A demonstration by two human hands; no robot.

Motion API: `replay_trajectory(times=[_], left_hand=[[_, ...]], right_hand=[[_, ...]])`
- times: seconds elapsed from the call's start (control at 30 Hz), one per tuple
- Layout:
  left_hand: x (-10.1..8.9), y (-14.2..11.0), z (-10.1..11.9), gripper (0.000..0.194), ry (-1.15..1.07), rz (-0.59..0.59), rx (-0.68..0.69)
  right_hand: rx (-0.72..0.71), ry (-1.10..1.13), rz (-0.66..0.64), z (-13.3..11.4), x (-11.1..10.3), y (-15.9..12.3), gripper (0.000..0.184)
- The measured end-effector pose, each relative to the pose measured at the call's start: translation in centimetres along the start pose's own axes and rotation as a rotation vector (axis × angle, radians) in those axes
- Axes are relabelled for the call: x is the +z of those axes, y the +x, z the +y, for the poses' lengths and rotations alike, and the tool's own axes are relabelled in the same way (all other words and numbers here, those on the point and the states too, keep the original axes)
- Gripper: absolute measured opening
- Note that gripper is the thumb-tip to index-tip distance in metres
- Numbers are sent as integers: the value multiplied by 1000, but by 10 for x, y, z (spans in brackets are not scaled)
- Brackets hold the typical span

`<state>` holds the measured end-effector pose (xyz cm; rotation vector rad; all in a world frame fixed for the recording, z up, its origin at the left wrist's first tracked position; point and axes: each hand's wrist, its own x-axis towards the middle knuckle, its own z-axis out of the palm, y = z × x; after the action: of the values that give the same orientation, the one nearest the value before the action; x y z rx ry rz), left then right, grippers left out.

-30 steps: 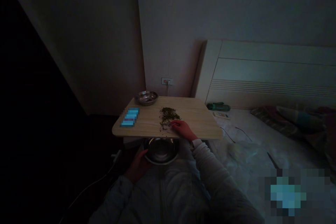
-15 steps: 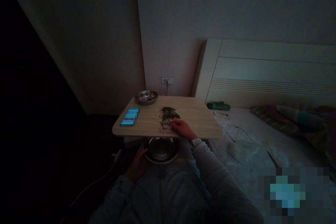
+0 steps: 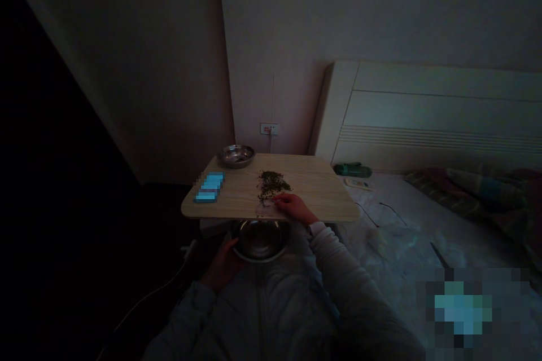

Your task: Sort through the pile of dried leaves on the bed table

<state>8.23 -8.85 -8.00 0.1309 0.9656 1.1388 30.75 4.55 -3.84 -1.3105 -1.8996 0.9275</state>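
My left hand (image 3: 222,266) grips the left rim of a shiny metal bowl (image 3: 260,243), which sits over my lap just under the table's near edge. On the light wooden table (image 3: 317,180) lies a loose spread of small green grains (image 3: 274,182), perhaps beans. My right hand (image 3: 293,207) rests at the near side of the grains, its fingers drawn together and pointing left. Whatever sits between those fingertips is too small and dim to make out. A few scattered grains lie between the hand and the table's edge, above the bowl.
A second metal bowl (image 3: 237,156) stands at the table's back left corner, with a blurred phone (image 3: 209,187) before it. To the right is a bed with a green bottle (image 3: 353,170), a pale remote-like object (image 3: 358,184) and a crumpled blanket (image 3: 478,189). A white cable (image 3: 148,294) runs at lower left.
My right fingertips have shifted slightly left among the near grains, and a few grains there have moved towards the table's edge. The left hand and bowl stay in place.
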Motion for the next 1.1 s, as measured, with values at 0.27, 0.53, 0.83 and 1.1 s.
replay_trajectory(times=[0.27, 0.53, 0.83, 1.1], left_hand=[[-6, 6, 0, 20, 37, 1, 16], [-5, 3, -1, 19, 33, -29, 16], [-4, 3, 0, 20, 18, -7, 15], [0, 0, 1, 18, 14, 7, 7]], right_hand=[[11, 90, -39, 1, 0, -1, 27], [-9, 242, 0, 1, -3, 0, 20], [37, 319, 224, 2, -3, 4, 19], [28, 341, 328, 3, -2, 4, 30]])
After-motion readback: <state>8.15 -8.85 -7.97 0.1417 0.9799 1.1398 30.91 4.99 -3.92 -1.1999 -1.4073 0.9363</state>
